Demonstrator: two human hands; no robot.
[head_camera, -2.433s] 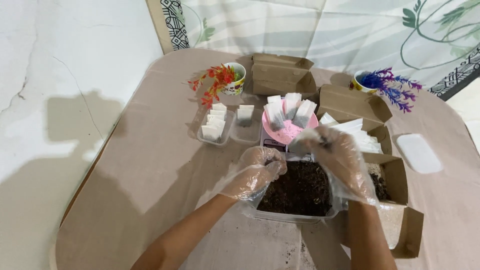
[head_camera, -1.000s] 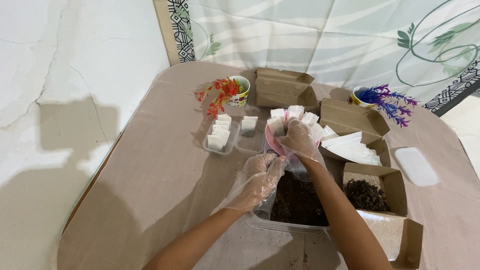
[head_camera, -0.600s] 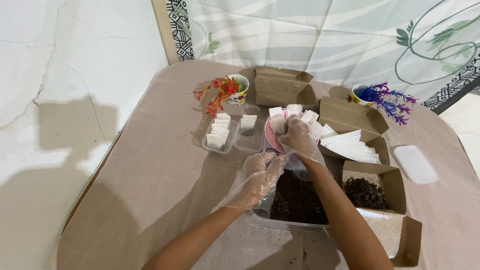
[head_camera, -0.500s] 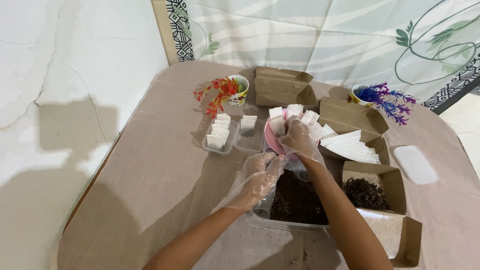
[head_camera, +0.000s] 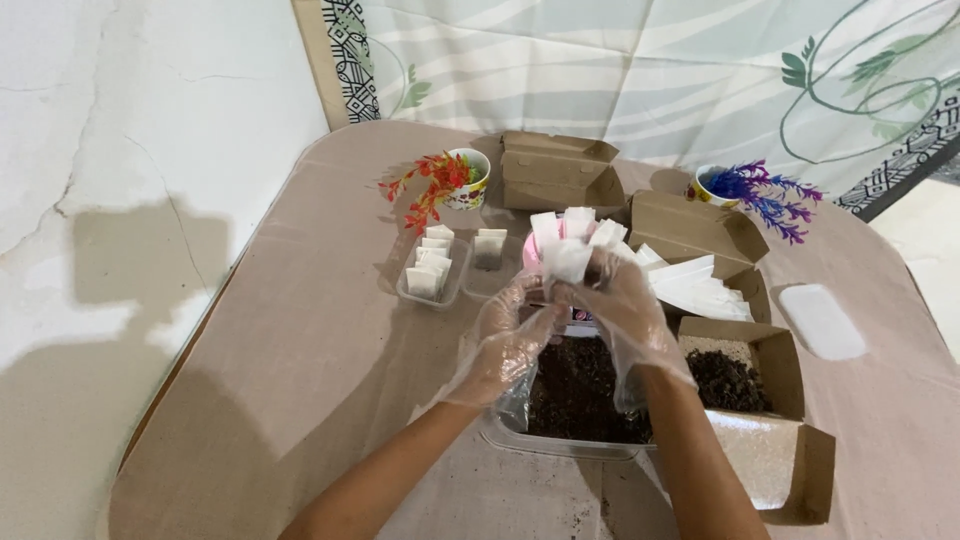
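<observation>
- Two gloved hands work over the middle of the bench (head_camera: 250, 400), and I see both forearms rising from the bottom edge of the head view.
- Nearest to me sits a clear plastic tub of dark soil (head_camera: 580, 395), placed right under the hands, which looks meant to let spilled crumbs fall back in.
- To its right stands an open brown cardboard box (head_camera: 755, 395) with more dark soil in it, its flap folded down toward me.
- Left hand (head_camera: 505, 345) is closed loosely, with its fingertips pinching the lower edge of a small white paper sachet (head_camera: 567, 262).
- Right hand (head_camera: 625, 305) meets it from the other side, its grip closed on the same sachet, so the little bag is held upright between them, above the far edge of the tub.
- Just behind the sachet is a pink bowl (head_camera: 532, 252) with more white sachets standing on end in it, mouths up, near enough for picking.
- Left of that, a small clear tray (head_camera: 430, 275) holds sachets in a neat row.
- Further right, a second open box (head_camera: 700, 285) keeps a stack of flat white papers, and a white lid (head_camera: 822, 320) lies apart.
- Farthest off, one cup with red flowers (head_camera: 455, 180), a closed brown box (head_camera: 558, 172) and one cup with purple flowers (head_camera: 745, 188) stand out of the working area.
</observation>
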